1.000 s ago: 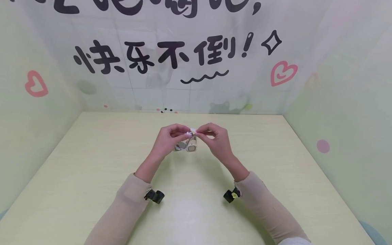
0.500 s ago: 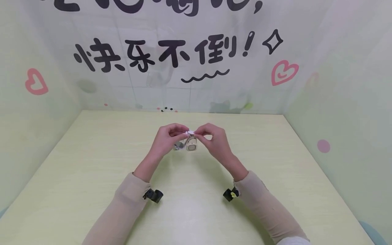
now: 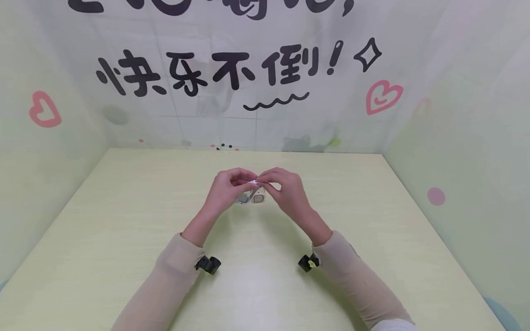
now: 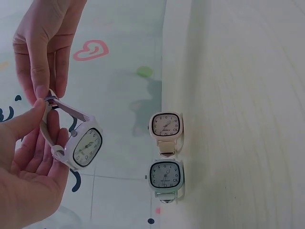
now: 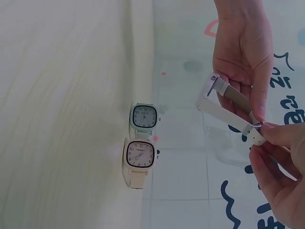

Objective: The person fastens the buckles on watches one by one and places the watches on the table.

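Note:
A white wristwatch [image 4: 86,145] is held up above the table, its strap bent into a loop and its square dial facing aside. My left hand [image 3: 223,191] pinches the strap near the metal buckle between thumb and fingers. Thumb and fingertips of my right hand [image 3: 290,191] pinch the strap's end at that same buckle [image 5: 256,126], close against the left fingertips. In the head view the fingers hide most of this watch. Whether the strap end runs through the buckle, I cannot tell.
Two more watches stand on the pale table [image 3: 252,276] beyond the hands: a cream-pink watch [image 5: 140,155] and a light green watch [image 5: 144,117], side by side. A printed fabric wall [image 3: 232,128] rises behind the table, with side panels left and right.
My right hand has shifted slightly left, up against the left fingertips. The white strap part seen between the hands is now mostly covered. The left hand has barely moved.

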Tool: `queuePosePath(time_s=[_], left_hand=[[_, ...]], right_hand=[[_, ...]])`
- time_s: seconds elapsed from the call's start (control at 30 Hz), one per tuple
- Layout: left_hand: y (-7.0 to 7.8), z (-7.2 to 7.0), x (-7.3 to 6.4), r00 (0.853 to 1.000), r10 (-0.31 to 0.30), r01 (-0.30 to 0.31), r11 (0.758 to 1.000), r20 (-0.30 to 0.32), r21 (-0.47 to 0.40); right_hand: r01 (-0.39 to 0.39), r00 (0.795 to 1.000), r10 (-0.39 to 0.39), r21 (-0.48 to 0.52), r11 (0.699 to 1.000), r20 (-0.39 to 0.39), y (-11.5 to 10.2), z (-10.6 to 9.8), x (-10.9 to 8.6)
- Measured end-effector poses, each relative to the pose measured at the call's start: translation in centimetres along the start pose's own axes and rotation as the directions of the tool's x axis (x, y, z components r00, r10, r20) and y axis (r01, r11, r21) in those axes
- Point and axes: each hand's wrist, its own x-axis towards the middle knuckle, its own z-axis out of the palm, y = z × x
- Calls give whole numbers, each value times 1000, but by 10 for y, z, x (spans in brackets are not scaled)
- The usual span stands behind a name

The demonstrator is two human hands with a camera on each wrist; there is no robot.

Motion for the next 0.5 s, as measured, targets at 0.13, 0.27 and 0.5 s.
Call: queuePosePath(time_s=[0.13,0.27,0.5], left_hand=[[2,0,-1,1000,-15,16,999,3,-30],[4,-1,-4,999,-34,35,999,13,-40],[10,-2,-8,999,-37,39,996,35,-75]], right_hand=[[-58,997,54,81,995,50,-2,1,-1],[-129,989,113,182,975,92,-5,0,-3],[-127,991,117,201,971,63,-7,1,-5]])
